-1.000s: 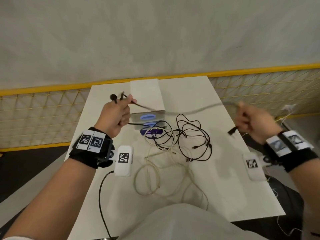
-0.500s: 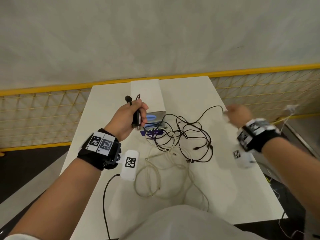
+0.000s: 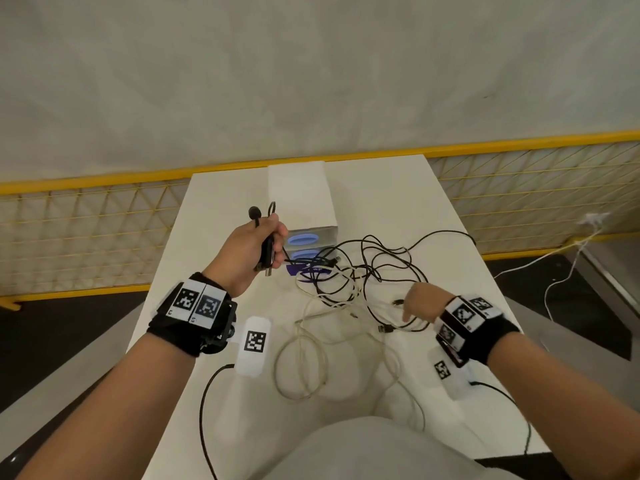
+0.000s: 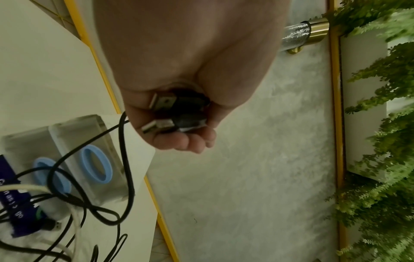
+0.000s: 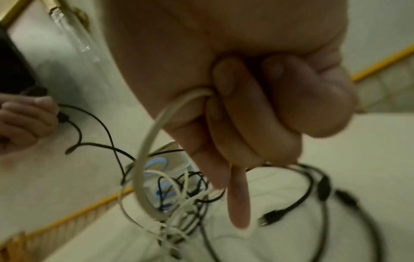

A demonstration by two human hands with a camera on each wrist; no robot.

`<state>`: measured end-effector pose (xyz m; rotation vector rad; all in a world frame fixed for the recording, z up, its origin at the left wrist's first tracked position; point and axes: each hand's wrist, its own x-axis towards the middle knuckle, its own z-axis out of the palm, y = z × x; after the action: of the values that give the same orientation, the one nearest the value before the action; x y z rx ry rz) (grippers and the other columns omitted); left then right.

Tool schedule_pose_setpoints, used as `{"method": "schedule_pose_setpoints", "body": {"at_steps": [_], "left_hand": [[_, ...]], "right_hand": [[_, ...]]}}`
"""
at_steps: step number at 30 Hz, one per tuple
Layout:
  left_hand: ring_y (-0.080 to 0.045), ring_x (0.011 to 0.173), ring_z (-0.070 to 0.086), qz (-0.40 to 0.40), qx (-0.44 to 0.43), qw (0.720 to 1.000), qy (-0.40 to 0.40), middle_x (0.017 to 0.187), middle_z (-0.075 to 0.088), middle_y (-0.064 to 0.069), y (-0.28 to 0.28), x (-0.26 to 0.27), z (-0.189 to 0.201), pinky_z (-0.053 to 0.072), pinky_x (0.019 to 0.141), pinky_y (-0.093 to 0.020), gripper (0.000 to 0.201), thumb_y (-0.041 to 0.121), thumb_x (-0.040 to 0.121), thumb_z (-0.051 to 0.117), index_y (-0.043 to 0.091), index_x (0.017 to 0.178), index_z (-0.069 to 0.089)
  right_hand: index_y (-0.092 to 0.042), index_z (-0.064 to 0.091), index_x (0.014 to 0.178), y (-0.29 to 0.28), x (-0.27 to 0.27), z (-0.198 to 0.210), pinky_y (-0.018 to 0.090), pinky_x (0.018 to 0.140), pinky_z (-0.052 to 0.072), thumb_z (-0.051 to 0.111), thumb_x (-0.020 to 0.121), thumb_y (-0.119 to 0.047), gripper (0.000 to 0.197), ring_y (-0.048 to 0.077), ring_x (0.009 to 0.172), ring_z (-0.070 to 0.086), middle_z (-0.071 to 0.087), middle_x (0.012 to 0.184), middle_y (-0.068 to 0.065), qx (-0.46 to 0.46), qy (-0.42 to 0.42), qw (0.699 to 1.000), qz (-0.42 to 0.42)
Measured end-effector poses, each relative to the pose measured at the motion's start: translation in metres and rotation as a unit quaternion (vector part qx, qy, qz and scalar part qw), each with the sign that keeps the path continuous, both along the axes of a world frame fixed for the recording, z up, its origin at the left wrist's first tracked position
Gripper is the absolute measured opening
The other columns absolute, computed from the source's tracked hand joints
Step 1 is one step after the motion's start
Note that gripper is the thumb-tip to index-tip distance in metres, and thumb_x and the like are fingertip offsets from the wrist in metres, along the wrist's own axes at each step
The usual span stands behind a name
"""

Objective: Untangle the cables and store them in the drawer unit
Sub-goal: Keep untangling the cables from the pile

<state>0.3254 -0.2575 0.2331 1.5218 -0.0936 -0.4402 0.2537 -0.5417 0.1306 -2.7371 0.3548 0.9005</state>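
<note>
On the white table [image 3: 214, 216] my left hand [image 3: 252, 247] is raised beside the drawer unit [image 3: 301, 202]. It grips a folded black cable [image 3: 268, 251], and the cable's USB plugs [image 4: 161, 113] stick out of the fist [image 4: 179, 109]. A strand runs from that hand into the tangle of black cables [image 3: 367, 268] in front of the drawers' blue handles [image 4: 95, 164]. My right hand [image 3: 417, 306] is low at the tangle's near right side. Its fingers [image 5: 246, 115] curl round a white cable [image 5: 145, 150], with one finger stretched out. More white cable loops [image 3: 301, 362] lie nearer me.
A purple packet [image 3: 308, 270] lies under the cables at the foot of the drawer unit. A yellow mesh fence [image 3: 86, 230] runs behind the table. The table's right edge [image 3: 485, 268] is close to my right hand, and a white cord [image 3: 568, 261] trails on the floor beyond it.
My right hand let go of the stretched black cable at the far right and came down to the near tangle, where it now holds a white cable. The left hand gathered its cable and shifted right.
</note>
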Motion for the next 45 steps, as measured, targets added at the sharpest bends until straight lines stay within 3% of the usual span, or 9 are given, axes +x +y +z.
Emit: {"method": "schedule_pose_setpoints", "body": {"at_steps": [5,11,16,20,24,31,35,41,45], "left_hand": [[-0.017,0.05,0.043,0.003,-0.003,1.0,0.011,0.055,0.048,0.001,-0.004,-0.002,-0.009,0.039,0.05,-0.025,0.035,0.031,0.102,0.04,0.01,0.08,0.057],[-0.016,0.049,0.045,-0.006,-0.009,1.0,0.008,0.055,0.049,0.001,-0.012,-0.007,-0.009,0.041,0.05,-0.025,0.035,0.031,0.102,0.041,0.01,0.079,0.057],[-0.016,0.053,0.053,-0.031,0.015,0.999,0.029,0.062,0.054,0.0,-0.013,-0.014,-0.008,0.046,0.049,-0.026,0.035,0.042,0.101,0.039,0.015,0.089,0.058],[-0.016,0.052,0.052,-0.052,0.028,0.998,0.035,0.067,0.058,-0.002,-0.014,-0.02,-0.014,0.043,0.048,-0.025,0.037,0.048,0.099,0.036,0.019,0.097,0.059],[-0.015,0.046,0.041,-0.027,0.014,0.999,0.021,0.067,0.057,-0.005,-0.016,-0.021,-0.023,0.031,0.045,-0.022,0.038,0.047,0.1,0.034,0.019,0.1,0.061],[-0.013,0.05,0.042,-0.06,0.018,0.998,0.015,0.065,0.056,0.001,-0.023,-0.017,-0.015,0.031,0.049,-0.022,0.039,0.048,0.099,0.038,0.016,0.089,0.058],[-0.01,0.044,0.034,-0.149,0.058,0.987,-0.014,0.057,0.044,0.003,-0.033,-0.029,-0.006,0.018,0.044,-0.021,0.046,0.056,0.094,0.04,0.016,0.075,0.054],[-0.007,0.035,0.028,-0.164,-0.107,0.979,0.054,0.048,0.037,0.005,-0.006,-0.025,0.001,0.013,0.036,-0.02,0.04,0.039,0.093,0.049,0.019,0.059,0.044],[-0.006,0.044,0.037,-0.082,-0.218,0.971,0.053,0.06,0.049,0.005,0.009,-0.015,0.013,0.027,0.037,-0.016,0.031,0.03,0.096,0.043,0.018,0.068,0.045]], "right_hand": [[-0.018,0.039,0.137,-0.002,-0.036,-0.014,0.037,0.098,0.041,0.037,0.096,-0.034,0.044,0.026,0.121,0.048,0.047,0.137,0.007,-0.12,-0.039,0.991,0.052],[-0.017,0.05,0.109,0.048,-0.038,-0.034,0.035,0.08,0.047,0.032,0.091,-0.062,0.052,0.023,0.099,0.058,0.061,0.107,0.003,0.049,-0.157,0.986,0.016],[-0.01,0.052,0.111,0.061,-0.01,-0.052,0.032,0.079,0.046,0.04,0.097,-0.042,0.037,0.026,0.099,0.059,0.064,0.108,0.01,0.075,-0.132,0.986,-0.067],[-0.009,0.048,0.091,0.064,-0.001,-0.031,0.025,0.051,0.032,0.036,0.1,-0.02,0.019,0.026,0.07,0.053,0.054,0.073,0.009,0.225,-0.316,0.894,-0.224],[-0.018,0.048,0.097,0.06,0.0,0.026,0.031,0.051,0.032,0.037,0.101,-0.025,0.014,0.017,0.052,0.041,0.048,0.06,0.005,0.279,-0.492,0.784,-0.257],[-0.019,0.073,0.095,0.07,-0.001,0.118,0.017,0.066,0.041,0.058,0.093,-0.027,0.018,0.004,0.065,0.056,0.068,0.076,-0.004,0.267,-0.269,0.907,0.184],[-0.009,0.068,0.075,0.08,0.016,0.128,0.015,0.051,0.03,0.07,0.084,-0.031,0.024,0.003,0.05,0.045,0.048,0.052,-0.009,0.281,-0.348,0.883,0.143],[-0.009,0.047,0.058,0.057,0.024,0.095,0.024,0.052,0.026,0.062,0.084,-0.05,0.051,0.009,0.049,0.033,0.035,0.051,-0.004,0.28,-0.313,0.906,0.058],[-0.019,0.054,0.1,0.015,0.007,0.019,0.036,0.08,0.041,0.047,0.09,-0.055,0.039,0.028,0.103,0.055,0.06,0.104,0.008,0.0,-0.184,0.983,0.024]]}}
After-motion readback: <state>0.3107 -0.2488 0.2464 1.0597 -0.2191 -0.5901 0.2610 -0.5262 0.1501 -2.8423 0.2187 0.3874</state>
